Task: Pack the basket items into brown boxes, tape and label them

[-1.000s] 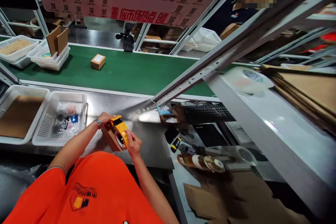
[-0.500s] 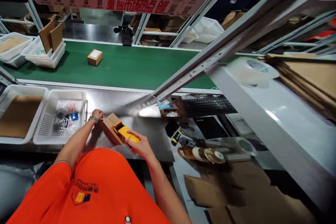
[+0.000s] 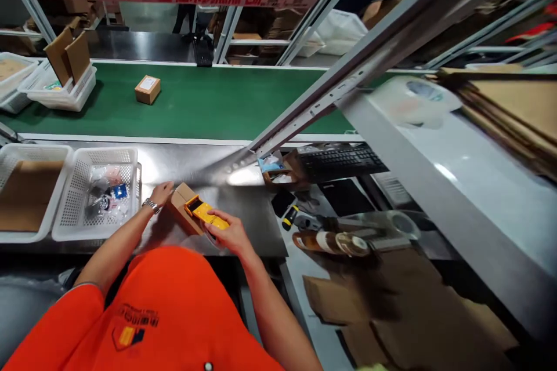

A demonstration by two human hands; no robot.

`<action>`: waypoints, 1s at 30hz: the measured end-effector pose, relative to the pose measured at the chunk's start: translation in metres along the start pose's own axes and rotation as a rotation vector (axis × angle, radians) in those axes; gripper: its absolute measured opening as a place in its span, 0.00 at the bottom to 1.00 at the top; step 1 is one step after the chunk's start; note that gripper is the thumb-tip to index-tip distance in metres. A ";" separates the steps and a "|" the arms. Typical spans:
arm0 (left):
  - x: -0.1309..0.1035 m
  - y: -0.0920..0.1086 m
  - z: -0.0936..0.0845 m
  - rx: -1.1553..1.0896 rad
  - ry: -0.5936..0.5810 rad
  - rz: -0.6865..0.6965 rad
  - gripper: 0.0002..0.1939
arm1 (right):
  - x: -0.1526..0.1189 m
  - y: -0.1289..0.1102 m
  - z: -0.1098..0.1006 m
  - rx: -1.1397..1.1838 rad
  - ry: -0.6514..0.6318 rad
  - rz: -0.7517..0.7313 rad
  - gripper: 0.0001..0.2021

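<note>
A small brown cardboard box (image 3: 185, 215) lies at an angle on the steel worktop. My right hand (image 3: 230, 235) is closed around a yellow tape dispenser (image 3: 209, 217), whose front end rests on or just over the box's top. At the box's far left end is my left hand (image 3: 162, 192), its fingers curled in against the edge; the fingertips are partly hidden. Left of that hand stands a white perforated basket (image 3: 65, 221) holding small items in clear bags (image 3: 108, 191).
Behind the worktop runs a green conveyor belt (image 3: 226, 98) carrying a labelled carton (image 3: 148, 90) and white baskets (image 3: 82, 93). A slanting metal post (image 3: 300, 110) rises on the right. Beyond are a keyboard (image 3: 342, 159), tape rolls (image 3: 331, 242) and flattened cardboard (image 3: 418, 301).
The whole view has shifted slightly. My left hand has come a little closer against the box, and the tape dispenser stays at the box's top in my right hand.
</note>
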State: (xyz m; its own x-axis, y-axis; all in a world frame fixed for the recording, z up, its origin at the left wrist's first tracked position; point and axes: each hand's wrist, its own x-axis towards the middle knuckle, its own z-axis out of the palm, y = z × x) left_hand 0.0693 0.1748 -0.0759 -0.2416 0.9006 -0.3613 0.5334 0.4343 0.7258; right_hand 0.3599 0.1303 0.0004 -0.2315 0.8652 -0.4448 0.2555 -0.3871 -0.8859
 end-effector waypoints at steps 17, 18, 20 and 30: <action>0.001 0.020 0.011 0.434 -0.188 0.042 0.36 | -0.077 0.034 -0.096 -0.278 -0.061 0.322 0.29; 0.001 0.020 0.011 0.403 -0.187 0.041 0.35 | -0.061 0.033 -0.083 -0.279 -0.073 0.290 0.26; -0.001 0.024 0.010 0.348 -0.182 0.050 0.33 | -0.026 0.029 -0.059 -0.305 -0.101 0.233 0.24; -0.018 0.020 0.021 0.158 -0.041 0.042 0.29 | 0.060 0.065 -0.052 -0.921 0.255 0.007 0.47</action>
State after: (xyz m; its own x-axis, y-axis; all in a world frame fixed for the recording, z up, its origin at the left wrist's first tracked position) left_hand 0.1013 0.1664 -0.0670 -0.1845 0.9150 -0.3587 0.6643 0.3851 0.6406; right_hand 0.4118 0.1736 -0.0766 -0.0441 0.9493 -0.3113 0.9196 -0.0832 -0.3840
